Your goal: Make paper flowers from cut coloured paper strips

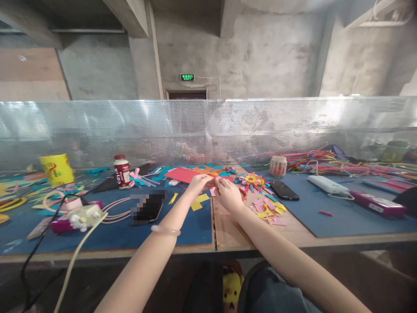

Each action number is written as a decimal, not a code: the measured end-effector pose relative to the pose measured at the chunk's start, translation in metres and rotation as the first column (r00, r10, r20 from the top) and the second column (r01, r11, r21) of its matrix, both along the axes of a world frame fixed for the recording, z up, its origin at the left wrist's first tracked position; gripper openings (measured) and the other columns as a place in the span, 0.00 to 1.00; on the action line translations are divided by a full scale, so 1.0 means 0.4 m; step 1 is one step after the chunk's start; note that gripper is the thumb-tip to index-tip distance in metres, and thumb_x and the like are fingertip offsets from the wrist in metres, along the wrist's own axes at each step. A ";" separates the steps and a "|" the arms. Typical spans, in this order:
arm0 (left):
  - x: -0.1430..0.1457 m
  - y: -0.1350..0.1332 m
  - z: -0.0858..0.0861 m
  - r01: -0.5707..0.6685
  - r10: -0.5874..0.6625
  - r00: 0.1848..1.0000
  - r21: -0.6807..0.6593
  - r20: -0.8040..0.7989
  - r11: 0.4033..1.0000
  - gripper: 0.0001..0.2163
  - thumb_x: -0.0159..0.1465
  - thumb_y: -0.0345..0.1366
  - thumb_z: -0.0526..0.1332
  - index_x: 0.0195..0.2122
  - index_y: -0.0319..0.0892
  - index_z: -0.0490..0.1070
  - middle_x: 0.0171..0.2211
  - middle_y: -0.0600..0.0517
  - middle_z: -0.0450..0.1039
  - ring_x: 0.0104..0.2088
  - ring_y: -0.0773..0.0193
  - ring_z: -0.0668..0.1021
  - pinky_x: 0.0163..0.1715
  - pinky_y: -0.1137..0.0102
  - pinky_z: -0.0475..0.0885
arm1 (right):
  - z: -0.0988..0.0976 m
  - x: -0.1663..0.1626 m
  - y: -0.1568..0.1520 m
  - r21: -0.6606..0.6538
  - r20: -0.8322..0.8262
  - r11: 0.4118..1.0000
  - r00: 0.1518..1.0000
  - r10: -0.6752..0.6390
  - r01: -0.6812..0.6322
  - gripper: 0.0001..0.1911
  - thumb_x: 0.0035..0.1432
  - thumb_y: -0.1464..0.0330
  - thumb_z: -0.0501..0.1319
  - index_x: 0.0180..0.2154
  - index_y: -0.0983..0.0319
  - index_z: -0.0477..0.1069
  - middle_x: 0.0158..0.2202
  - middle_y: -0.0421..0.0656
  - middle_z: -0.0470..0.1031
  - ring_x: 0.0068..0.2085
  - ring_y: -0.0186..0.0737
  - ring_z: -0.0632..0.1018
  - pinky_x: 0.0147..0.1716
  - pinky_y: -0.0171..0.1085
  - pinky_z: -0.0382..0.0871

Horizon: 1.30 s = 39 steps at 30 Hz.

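Both hands meet over the middle of the table with fingertips pinched together. My left hand [200, 184] and my right hand [229, 194] hold a small orange piece of paper [214, 174] between them, mostly covered by the fingers. Just behind my left hand lies a red paper sheet [181, 174]. An orange-red loop [243, 194], perhaps a scissors handle, shows beside my right hand. To the right rests a layered paper flower [252, 180] with a yellow and orange centre. Yellow paper pieces [199, 202] lie under my left wrist, and a pile of pink and yellow scraps [269, 209] sits right of my right hand.
A coffee bottle [121, 172], a yellow can [57, 169] and a power bank with cables [85, 217] stand left. Phones [285, 190] lie on both sides. At right are a white power strip [329, 184], a jar [278, 166] and colourful sticks [325, 161]. A perforated metal screen [146, 130] borders the back.
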<state>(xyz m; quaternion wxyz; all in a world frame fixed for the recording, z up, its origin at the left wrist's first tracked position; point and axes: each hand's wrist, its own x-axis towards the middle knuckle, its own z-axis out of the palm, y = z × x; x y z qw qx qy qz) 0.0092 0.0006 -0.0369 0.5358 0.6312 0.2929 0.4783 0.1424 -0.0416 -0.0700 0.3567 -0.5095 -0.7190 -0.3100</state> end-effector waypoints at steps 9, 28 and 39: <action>-0.001 0.014 -0.008 0.019 -0.020 0.999 0.036 0.028 0.999 0.08 0.53 0.36 0.62 0.31 0.37 0.72 0.31 0.46 0.75 0.33 0.62 0.77 0.37 0.67 0.71 | 0.002 -0.001 -0.004 0.027 0.003 1.000 1.000 -0.005 0.005 0.15 0.58 0.71 0.49 0.46 0.65 0.66 0.35 0.46 0.71 0.36 0.41 0.70 0.34 0.36 0.62; -0.003 -0.002 0.008 -0.084 0.086 0.995 0.043 -0.045 0.996 0.06 0.54 0.36 0.61 0.29 0.39 0.70 0.27 0.50 0.74 0.30 0.63 0.77 0.29 0.72 0.71 | 0.007 -0.006 -0.016 0.025 0.080 0.999 0.996 -0.033 0.031 0.16 0.57 0.72 0.50 0.48 0.66 0.62 0.36 0.47 0.70 0.38 0.42 0.69 0.34 0.38 0.61; -0.003 0.011 0.001 -0.110 0.111 0.993 -0.030 0.038 0.994 0.06 0.51 0.35 0.62 0.28 0.39 0.72 0.28 0.48 0.75 0.30 0.64 0.77 0.28 0.73 0.71 | 0.002 -0.010 -0.010 0.087 0.073 0.996 0.997 0.011 -0.017 0.14 0.57 0.71 0.50 0.45 0.64 0.66 0.37 0.48 0.70 0.37 0.42 0.69 0.37 0.38 0.58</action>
